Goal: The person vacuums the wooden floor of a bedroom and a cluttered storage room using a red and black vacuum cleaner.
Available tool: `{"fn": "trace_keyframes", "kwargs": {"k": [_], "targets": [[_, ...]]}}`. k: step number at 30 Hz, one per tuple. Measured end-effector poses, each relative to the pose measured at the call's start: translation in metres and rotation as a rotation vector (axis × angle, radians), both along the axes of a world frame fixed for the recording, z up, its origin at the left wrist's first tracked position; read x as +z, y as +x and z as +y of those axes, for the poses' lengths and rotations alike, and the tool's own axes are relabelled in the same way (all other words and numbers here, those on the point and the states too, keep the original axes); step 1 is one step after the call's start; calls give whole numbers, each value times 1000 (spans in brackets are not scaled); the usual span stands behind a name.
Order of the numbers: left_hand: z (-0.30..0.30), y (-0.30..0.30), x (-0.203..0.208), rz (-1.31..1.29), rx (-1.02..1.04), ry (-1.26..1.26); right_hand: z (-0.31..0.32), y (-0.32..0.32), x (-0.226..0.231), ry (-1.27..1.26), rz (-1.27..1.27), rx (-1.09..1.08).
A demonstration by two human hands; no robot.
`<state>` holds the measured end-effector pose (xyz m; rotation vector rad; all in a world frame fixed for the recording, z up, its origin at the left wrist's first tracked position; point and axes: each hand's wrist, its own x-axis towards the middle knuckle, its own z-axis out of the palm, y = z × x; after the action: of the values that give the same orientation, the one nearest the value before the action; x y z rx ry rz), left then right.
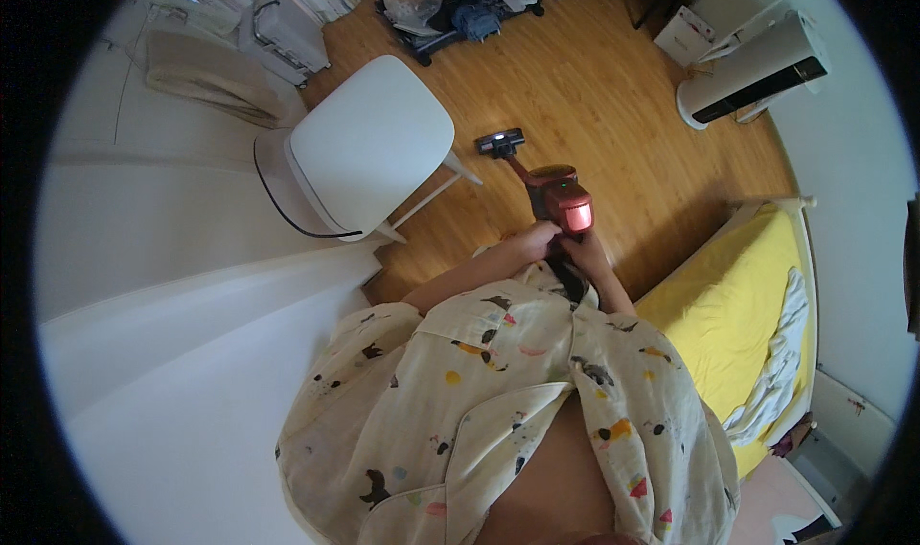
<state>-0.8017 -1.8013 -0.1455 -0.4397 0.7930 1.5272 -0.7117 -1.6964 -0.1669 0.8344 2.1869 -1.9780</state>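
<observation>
A red and black cordless stick vacuum cleaner (553, 186) is held in front of my body, its lit end toward me. Its dark floor head (500, 143), with a small bright light, rests on the wooden floor beyond. My left hand (539, 239) is closed on the vacuum's handle area from the left. From the other side my right hand (586, 252) grips the same part, just below the lit end. The fingers of both hands are partly hidden behind the handle.
On the left stands a white chair (369, 138), its legs near the floor head. A yellow-covered bed (724, 291) lies at the right. Further off are a tower air conditioner (752, 74), a white box (684, 37), an open suitcase of clothes (460, 13) and a silver suitcase (280, 37).
</observation>
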Motion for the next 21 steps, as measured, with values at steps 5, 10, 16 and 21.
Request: {"fn": "trace_keyframes", "kwargs": {"k": [5, 10, 16, 21], "targets": [[65, -33, -84, -38, 139, 36, 75, -74, -3, -15, -100, 180], [119, -73, -37, 101, 71, -61, 117, -107, -8, -152, -83, 13], [129, -55, -66, 128, 35, -40, 132, -85, -47, -23, -136, 34], [141, -58, -50, 47, 56, -83, 142, -90, -16, 121, -334, 77]]}}
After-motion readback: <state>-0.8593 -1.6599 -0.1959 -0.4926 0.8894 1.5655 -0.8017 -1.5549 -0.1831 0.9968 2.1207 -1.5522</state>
